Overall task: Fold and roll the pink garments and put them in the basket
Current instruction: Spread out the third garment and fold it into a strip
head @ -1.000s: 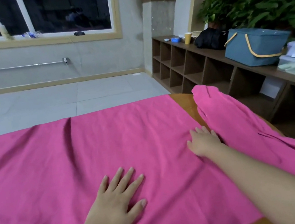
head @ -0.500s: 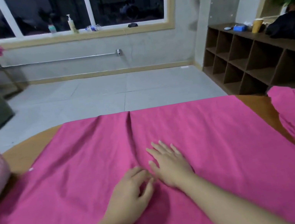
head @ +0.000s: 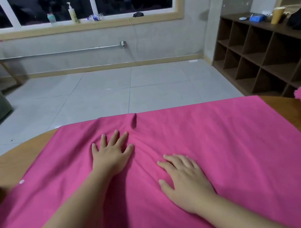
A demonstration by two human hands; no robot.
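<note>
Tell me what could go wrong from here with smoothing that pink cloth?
A raised crease stands at the far edge of the pink garment, just beyond the left hand; folding now could lock it in. The garment's near left part hangs past the table edge, so it might slide. The right hand lies flat on it, which may drag new wrinkles.

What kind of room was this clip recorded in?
Probably a plain indoor work or activity room, not a home laundry: a bare tiled floor, open cubby shelves along the wall, and a wooden table spread with a pink garment.
</note>
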